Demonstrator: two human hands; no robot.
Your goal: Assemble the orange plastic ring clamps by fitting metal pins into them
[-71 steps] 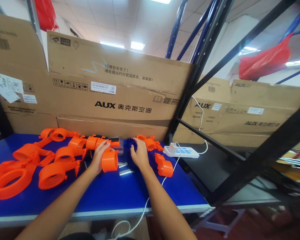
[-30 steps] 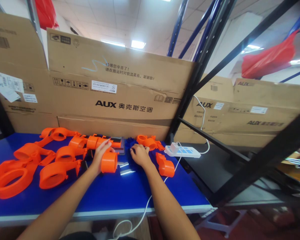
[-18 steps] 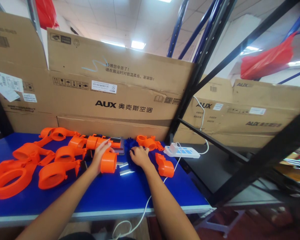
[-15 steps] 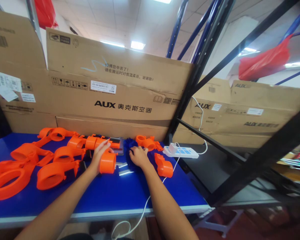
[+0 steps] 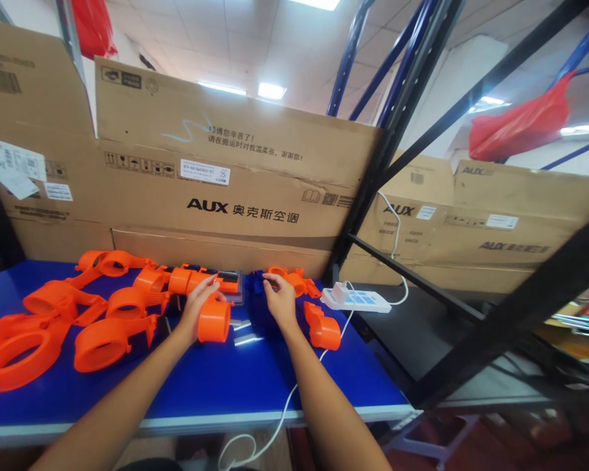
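Observation:
My left hand (image 5: 199, 302) is closed around an orange plastic ring-shaped part (image 5: 214, 322), holding it on its side over the blue table. My right hand (image 5: 281, 302) hovers at a dark blue heap of small pieces (image 5: 256, 288). Its thumb and fingertips come together at the heap's edge in a pinch; whatever lies between them is too small to make out. Below the heap, flat metal strips (image 5: 248, 339) rest on the table. Behind my left hand lie more orange cylindrical parts (image 5: 180, 280) beside a grey tray (image 5: 239, 291).
Several orange ring brackets (image 5: 101, 343) cover the left side of the blue table (image 5: 216, 392). Another orange part (image 5: 324, 327) lies to the right, near a white power strip (image 5: 357, 298). Its white cable (image 5: 287, 407) hangs over the front edge. A cardboard box wall (image 5: 147, 196) and black rack post (image 5: 358, 203) stand behind.
My right hand has risen slightly off the dark blue heap and turned, its fingers now drawn together. My left hand keeps the orange ring-shaped part in nearly the same place.

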